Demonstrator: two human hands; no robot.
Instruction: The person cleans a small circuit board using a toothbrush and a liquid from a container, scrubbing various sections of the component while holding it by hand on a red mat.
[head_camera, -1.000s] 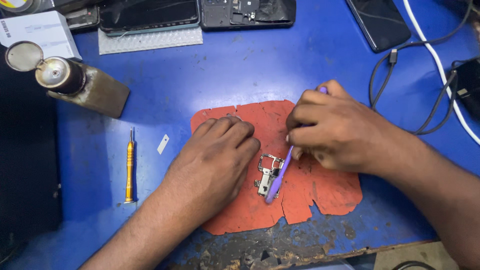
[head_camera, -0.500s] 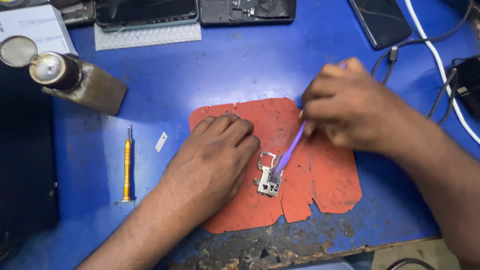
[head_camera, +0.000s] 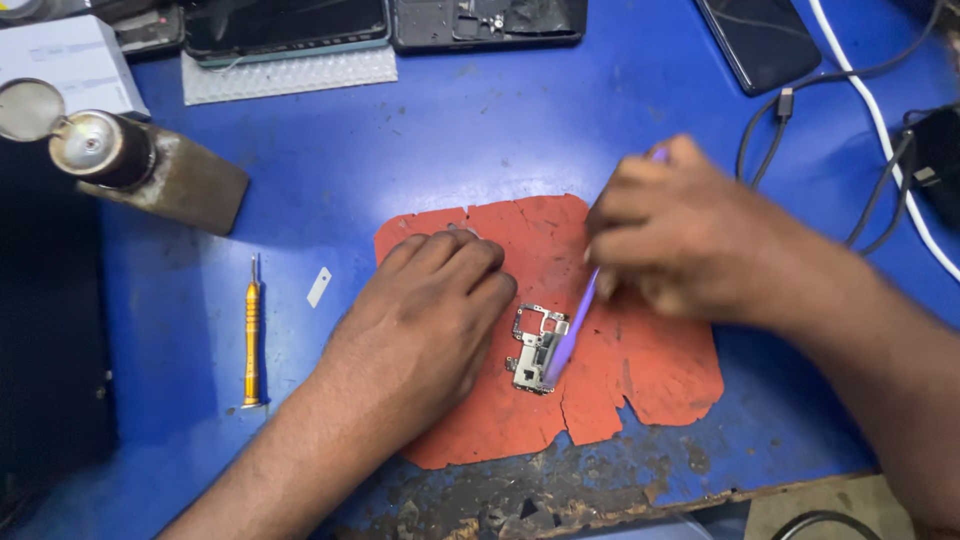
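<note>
Circuit board lies under right hand's purple tool

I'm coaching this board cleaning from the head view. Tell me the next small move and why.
Probably press the left hand closer against the small circuit board to pin it. The right hand holds a purple tool with its tip on the board, which lies loose on the red mat, and the left fingers rest beside it, so it could slide.

Single head-worn view, looking steeply down, close over blue bench. Both forearms enter from bottom edge (near side); orange mat sits centre frame, bench's worn edge lower right.
</note>
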